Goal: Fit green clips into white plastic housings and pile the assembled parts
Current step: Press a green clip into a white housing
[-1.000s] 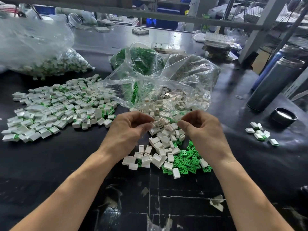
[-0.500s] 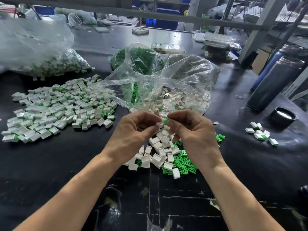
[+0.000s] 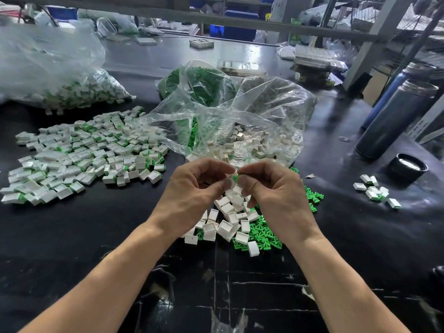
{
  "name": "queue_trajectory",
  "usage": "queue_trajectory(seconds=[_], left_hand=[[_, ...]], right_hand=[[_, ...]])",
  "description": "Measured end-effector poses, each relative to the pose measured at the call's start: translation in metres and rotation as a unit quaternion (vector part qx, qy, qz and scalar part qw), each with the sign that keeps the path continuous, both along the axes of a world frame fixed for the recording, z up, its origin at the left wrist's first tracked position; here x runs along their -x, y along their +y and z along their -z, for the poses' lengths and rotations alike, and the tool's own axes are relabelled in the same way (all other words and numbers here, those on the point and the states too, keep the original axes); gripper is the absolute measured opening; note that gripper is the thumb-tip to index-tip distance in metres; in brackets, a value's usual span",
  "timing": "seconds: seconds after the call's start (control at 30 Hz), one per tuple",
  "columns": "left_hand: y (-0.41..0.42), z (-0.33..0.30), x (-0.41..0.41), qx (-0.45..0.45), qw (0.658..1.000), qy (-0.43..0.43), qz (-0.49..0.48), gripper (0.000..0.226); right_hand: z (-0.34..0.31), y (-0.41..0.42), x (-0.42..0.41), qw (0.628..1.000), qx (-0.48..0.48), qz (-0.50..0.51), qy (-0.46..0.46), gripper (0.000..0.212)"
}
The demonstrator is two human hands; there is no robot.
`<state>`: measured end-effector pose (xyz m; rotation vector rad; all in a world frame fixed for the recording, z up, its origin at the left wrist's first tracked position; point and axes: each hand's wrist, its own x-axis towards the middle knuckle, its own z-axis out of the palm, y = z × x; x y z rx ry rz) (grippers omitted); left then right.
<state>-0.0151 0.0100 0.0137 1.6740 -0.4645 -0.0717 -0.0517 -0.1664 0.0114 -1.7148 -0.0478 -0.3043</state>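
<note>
Head camera view, looking down at a black worktable (image 3: 72, 236). Both hands met above a loose heap of empty white housings (image 3: 228, 215), which serves as the landmark here. The left hand (image 3: 192, 191) pinched one white housing (image 3: 231, 181) between thumb and curled fingers, holding it steady just above the heap. The right hand (image 3: 276, 191) pinched a green clip (image 3: 236, 176) and pressed it against that housing; the fingertips of the two hands nearly touched, likely so the small clip could be lined up and pushed in with control. Whether the clip was fully seated could not be told, since fingers covered most of it.

Loose green clips (image 3: 262, 234) lay mixed into the right edge of the heap, within easy reach of the right hand. Behind the heap, an open clear bag of housings (image 3: 264, 131) spilled toward it, and beside that stood a clear bag of green clips (image 3: 199, 85). Well to the left of the heap spread a broad pile of assembled parts (image 3: 79, 157), white with green showing, probably kept apart so finished pieces did not mix with stock. Further behind that pile sat another bag of assembled parts (image 3: 60, 75). Well to the right of the heap lay a small cluster of parts (image 3: 374, 191).
</note>
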Motion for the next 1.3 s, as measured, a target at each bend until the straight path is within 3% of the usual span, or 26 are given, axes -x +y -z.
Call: queue_trajectory(seconds=[0.27, 0.43, 0.7, 1.0, 1.1, 1.3], left_hand=[[0.0015, 0.0022, -0.0006, 0.014, 1.0, 0.009, -0.001, 0.021], [-0.0016, 0.0036, 0.0001, 0.038, 0.996, 0.076, -0.017, 0.02], [-0.0028, 0.0027, 0.0001, 0.064, 0.996, 0.068, -0.007, 0.014], [-0.0038, -0.0021, 0.0033, 0.061, 0.996, 0.064, -0.015, 0.017], [-0.0037, -0.001, 0.004, 0.035, 0.998, 0.05, -0.026, 0.007], [-0.0037, 0.0006, 0.0056, -0.006, 0.998, 0.014, -0.055, 0.01]], right_hand=[[0.0019, -0.0003, -0.0013, 1.0, 0.002, -0.013, -0.003, 0.018], [0.0026, -0.0006, -0.0015, 1.0, 0.007, -0.015, -0.005, 0.021], [0.0043, 0.0032, -0.0021, 0.998, -0.063, -0.005, 0.003, 0.01], [0.0047, 0.0029, -0.0013, 1.0, -0.019, -0.013, -0.014, 0.011], [0.0055, 0.0023, 0.0, 1.0, 0.001, -0.006, -0.016, 0.014], [0.005, 0.0054, 0.0006, 0.996, 0.077, 0.015, -0.038, 0.01]])
